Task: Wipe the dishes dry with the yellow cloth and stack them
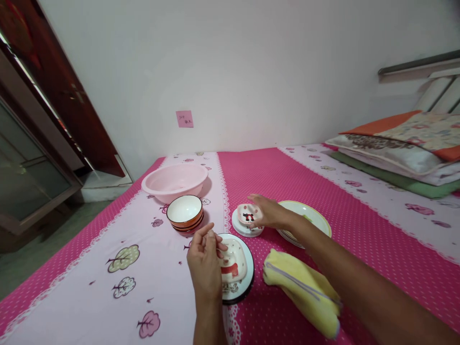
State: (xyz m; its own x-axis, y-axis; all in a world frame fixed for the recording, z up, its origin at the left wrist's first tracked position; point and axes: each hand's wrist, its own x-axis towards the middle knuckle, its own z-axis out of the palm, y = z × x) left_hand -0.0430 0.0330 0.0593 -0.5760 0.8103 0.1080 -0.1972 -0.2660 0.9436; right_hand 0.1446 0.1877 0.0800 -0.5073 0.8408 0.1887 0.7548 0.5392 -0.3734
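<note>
My left hand (204, 261) hovers with fingers curled against the edge of a small white patterned dish (233, 264) that rests on a dark-rimmed plate (247, 282). My right hand (266, 211) reaches forward and grips a small white dish with a red and black figure (246, 213), which sits on a stack of small white saucers (245, 229). A yellow cloth (305, 292) lies under my right forearm. Behind that wrist are stacked yellow-rimmed plates (312, 213).
A pink basin (174, 181) and stacked brown-rimmed bowls (185, 212) stand further back on the pink and white bed sheet (108, 287). Folded bedding (402, 148) lies at the far right. A wall runs behind, a dark door at left.
</note>
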